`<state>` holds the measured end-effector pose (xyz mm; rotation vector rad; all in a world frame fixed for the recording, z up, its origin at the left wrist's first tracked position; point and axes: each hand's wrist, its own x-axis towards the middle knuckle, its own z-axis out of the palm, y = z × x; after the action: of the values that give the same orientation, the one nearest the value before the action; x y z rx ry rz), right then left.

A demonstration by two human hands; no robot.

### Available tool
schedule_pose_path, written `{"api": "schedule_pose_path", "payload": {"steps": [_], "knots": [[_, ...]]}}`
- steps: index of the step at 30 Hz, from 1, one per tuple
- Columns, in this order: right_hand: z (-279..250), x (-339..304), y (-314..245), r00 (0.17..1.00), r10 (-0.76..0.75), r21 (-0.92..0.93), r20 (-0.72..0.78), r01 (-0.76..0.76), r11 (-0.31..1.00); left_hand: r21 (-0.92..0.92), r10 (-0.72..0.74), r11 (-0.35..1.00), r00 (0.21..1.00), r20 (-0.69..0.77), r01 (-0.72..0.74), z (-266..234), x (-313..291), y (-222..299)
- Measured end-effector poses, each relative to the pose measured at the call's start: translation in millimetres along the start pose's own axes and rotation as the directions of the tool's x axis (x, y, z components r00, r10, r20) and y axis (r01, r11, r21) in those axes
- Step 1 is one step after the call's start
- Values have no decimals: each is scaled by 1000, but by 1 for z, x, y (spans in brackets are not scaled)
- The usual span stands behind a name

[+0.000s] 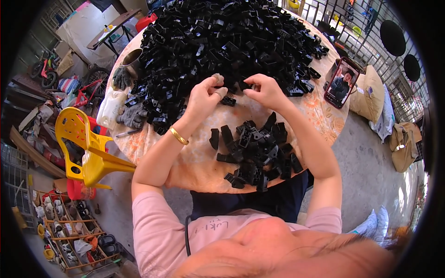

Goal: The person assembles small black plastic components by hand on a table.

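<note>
At the near edge of a big heap of black plastic parts, my two hands face each other. My left hand wears pale covers on the thumb and a fingertip; these stand apart with nothing visible between them. My right hand has its thumb and forefinger bent around a small black plastic part, partly lost against the dark heap. Just below my left thumb a single black part lies on the cloth. Between my forearms, close to my body, sits a smaller pile of black parts.
A patterned cloth covers the round table. Gloves, a metal cup and a white container stand at its left; a phone leans at the right. A yellow chair and shoe rack are beyond.
</note>
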<state>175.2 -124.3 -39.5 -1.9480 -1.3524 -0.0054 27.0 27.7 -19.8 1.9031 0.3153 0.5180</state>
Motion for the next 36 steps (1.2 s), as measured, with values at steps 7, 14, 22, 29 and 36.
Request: {"api": "schedule_pose_path", "payload": {"steps": [7, 14, 22, 29, 36], "knots": [[-16, -11, -34, 946, 46, 818, 320, -301, 490, -588, 40, 795, 954, 297, 150, 2, -2, 5], [-10, -14, -32, 998, 61, 673, -9, -39, 739, -419, 19, 905, 980, 198, 67, 9, -10, 19], [-8, -20, -47, 966, -129, 269, -224, 188, 945, -355, -9, 933, 991, 135, 57, 14, -16, 23], [-6, -15, -54, 987, -74, 512, -140, 137, 848, -403, 8, 915, 995, 96, 31, 11, -19, 29], [19, -4, -8, 965, -248, 149, -85, 258, 954, 184, 160, 935, 825, 542, -302, 18, -46, 53]]}}
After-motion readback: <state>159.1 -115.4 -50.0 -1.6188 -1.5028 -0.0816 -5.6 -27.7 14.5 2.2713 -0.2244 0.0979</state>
